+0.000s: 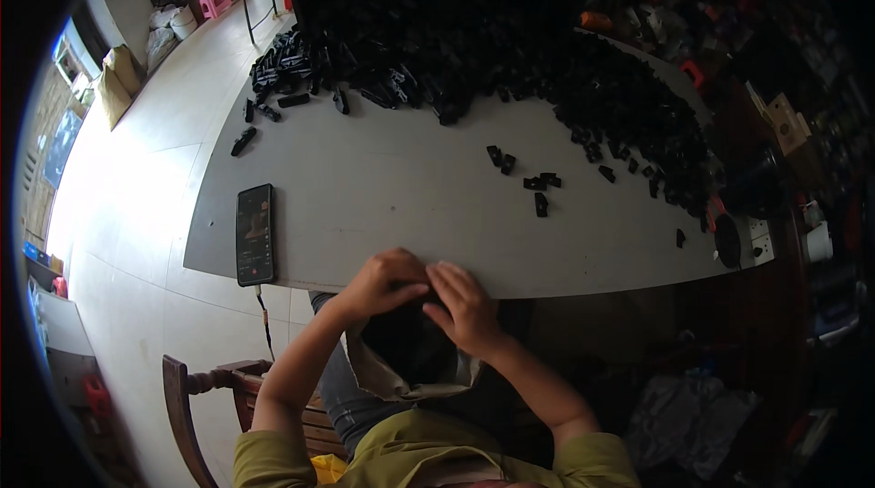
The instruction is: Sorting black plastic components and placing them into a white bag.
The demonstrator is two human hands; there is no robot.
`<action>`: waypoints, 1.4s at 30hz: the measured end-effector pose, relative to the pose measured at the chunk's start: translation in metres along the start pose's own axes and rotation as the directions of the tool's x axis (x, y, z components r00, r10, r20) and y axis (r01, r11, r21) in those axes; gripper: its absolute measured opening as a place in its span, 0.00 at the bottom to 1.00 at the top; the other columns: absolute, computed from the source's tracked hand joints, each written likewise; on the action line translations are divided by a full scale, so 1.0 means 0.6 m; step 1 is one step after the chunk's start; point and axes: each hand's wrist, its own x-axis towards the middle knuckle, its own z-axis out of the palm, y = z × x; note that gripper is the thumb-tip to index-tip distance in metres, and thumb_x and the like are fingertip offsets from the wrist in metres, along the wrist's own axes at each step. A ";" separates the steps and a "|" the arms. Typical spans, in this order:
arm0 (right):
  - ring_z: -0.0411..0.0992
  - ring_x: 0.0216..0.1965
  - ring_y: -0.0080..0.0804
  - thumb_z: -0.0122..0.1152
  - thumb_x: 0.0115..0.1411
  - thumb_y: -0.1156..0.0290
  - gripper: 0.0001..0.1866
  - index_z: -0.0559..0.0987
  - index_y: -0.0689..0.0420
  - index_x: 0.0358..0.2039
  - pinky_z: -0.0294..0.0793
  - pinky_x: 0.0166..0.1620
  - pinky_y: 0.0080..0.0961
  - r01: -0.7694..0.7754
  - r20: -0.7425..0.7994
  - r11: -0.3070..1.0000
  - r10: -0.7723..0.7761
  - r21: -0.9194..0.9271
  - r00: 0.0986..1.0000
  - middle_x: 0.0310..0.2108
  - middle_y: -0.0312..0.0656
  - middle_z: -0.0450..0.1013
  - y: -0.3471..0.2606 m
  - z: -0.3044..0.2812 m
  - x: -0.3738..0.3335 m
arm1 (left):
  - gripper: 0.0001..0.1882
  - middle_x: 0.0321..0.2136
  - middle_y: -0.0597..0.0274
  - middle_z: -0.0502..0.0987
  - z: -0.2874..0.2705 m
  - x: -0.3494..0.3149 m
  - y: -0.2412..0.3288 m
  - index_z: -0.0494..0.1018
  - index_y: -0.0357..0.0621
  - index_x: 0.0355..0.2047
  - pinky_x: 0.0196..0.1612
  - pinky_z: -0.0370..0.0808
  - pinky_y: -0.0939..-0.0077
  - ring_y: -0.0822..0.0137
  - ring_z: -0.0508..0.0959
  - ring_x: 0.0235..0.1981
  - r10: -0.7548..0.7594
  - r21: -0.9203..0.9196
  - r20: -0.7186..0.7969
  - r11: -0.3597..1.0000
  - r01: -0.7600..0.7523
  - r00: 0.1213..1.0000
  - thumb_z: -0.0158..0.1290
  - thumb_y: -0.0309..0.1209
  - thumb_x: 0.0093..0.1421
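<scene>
My left hand [386, 284] and my right hand [465, 308] meet at the table's front edge, fingertips nearly touching. Both have their fingers bent and closed in; a small dark thing may sit between them, but I cannot make it out. Just below them a pale open sack [375, 380] rests on my lap, its inside dark. On the grey table [383, 187], several small black plastic pieces [536, 184] lie loose beyond my right hand. A large heap of similar black parts [629, 96] spreads along the far and right sides, with longer black pieces [283, 60] at the far left.
A lit phone [255, 235] lies at the table's left edge, its cable [265, 319] hanging down. A wooden chair [182, 410] stands at lower left. A white power strip [759, 242] is at the right corner. Farther off are a pink stool [215, 2] and bags [118, 82].
</scene>
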 end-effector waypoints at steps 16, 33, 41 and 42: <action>0.60 0.61 0.42 0.46 0.65 0.46 0.28 0.69 0.50 0.58 0.58 0.61 0.43 -0.485 -0.441 0.759 0.290 -0.434 0.849 0.61 0.44 0.62 0.506 -0.297 0.277 | 0.21 0.53 0.53 0.70 -0.156 0.358 -0.150 0.72 0.42 0.49 0.59 0.62 0.61 0.52 0.68 0.56 0.121 0.508 -0.294 0.860 0.048 0.948 0.56 0.38 0.58; 0.47 0.66 0.53 0.46 0.49 0.25 0.41 0.63 0.26 0.61 0.49 0.62 0.60 -0.582 -0.255 0.703 0.524 -0.408 0.812 0.66 0.37 0.53 0.499 -0.153 0.514 | 0.43 0.60 0.61 0.63 -0.153 0.525 -0.231 0.62 0.72 0.60 0.57 0.55 0.29 0.36 0.44 0.66 -0.201 0.802 -0.250 0.505 0.319 0.947 0.46 0.73 0.47; 0.47 0.66 0.55 0.49 0.48 0.26 0.41 0.64 0.27 0.61 0.52 0.59 0.65 -0.434 -0.099 0.805 0.434 -0.405 0.896 0.65 0.38 0.56 0.431 -0.090 0.496 | 0.38 0.61 0.60 0.61 -0.157 0.441 -0.198 0.64 0.74 0.59 0.61 0.55 0.38 0.39 0.50 0.65 -0.277 0.740 -0.236 0.571 0.357 0.932 0.53 0.66 0.47; 0.44 0.67 0.53 0.46 0.49 0.25 0.41 0.62 0.26 0.62 0.48 0.61 0.64 -0.427 -0.050 0.782 0.456 -0.454 0.889 0.65 0.38 0.55 0.415 -0.084 0.492 | 0.38 0.62 0.60 0.59 -0.162 0.424 -0.183 0.64 0.74 0.59 0.61 0.54 0.37 0.41 0.50 0.66 -0.322 0.747 -0.210 0.557 0.364 0.923 0.52 0.66 0.48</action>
